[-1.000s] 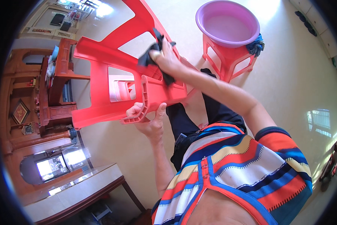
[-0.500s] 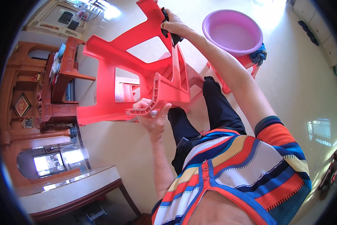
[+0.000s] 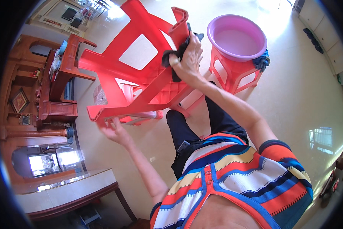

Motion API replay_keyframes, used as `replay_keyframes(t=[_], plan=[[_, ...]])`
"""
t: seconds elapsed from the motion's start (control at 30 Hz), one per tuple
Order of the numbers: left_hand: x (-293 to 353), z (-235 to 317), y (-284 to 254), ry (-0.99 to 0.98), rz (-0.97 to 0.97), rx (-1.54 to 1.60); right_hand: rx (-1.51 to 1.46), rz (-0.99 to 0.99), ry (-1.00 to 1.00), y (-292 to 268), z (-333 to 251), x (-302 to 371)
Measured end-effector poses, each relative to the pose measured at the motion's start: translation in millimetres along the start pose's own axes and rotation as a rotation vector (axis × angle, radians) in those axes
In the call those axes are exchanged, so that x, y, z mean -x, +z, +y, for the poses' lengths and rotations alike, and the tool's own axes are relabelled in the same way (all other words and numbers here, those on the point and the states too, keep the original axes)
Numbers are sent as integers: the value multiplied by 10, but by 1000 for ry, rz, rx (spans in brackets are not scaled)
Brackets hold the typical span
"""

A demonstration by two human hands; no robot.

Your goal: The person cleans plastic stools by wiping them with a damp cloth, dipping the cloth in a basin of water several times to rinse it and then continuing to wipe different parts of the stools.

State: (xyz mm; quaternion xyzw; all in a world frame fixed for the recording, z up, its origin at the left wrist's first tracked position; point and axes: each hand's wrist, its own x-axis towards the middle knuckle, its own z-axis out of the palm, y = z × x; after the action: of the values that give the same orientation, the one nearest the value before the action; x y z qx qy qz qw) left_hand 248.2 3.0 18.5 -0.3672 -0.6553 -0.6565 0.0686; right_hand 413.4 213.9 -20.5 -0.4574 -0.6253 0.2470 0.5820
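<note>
A red plastic stool (image 3: 137,70) is tipped on its side in front of me, with its hollow legs and ribbed underside in sight. Low on its near left leg, my left hand (image 3: 117,131) grips the edge; the leg hides part of the fingers. My right hand (image 3: 190,57) presses a bunched black cloth (image 3: 177,57) against another leg, at the stool's right side. The cloth wraps over that leg's edge and sticks out on both sides of my fingers.
A pink-purple basin (image 3: 238,38) rests on another red stool (image 3: 230,72), with a blue cloth (image 3: 262,61) hanging at its side. More red stool parts (image 3: 131,91) show behind the held one. Wooden furniture (image 3: 59,108) lines the left; a white-topped table (image 3: 64,191) stands lower left.
The stool has turned in my hands, exposing more of its underside. My left hand has moved left to another leg end. My right hand and the black cloth have come down and right.
</note>
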Motion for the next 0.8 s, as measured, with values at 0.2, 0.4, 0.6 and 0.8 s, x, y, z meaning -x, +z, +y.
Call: replay_keyframes(t=[0.2,0.4,0.6,0.8], plan=[[339,567,1007,346,-75,32,-139,9,-26,-160,15,217],[211,647,1934,-67,-629,505,-170,-34,-105,-186,52,330],[237,640,2016,-98,-510,341,-392,-143,-55,-307,211,246],[395,600,1271,-154,-542,304,-1009,-464,280,-406,276,301]])
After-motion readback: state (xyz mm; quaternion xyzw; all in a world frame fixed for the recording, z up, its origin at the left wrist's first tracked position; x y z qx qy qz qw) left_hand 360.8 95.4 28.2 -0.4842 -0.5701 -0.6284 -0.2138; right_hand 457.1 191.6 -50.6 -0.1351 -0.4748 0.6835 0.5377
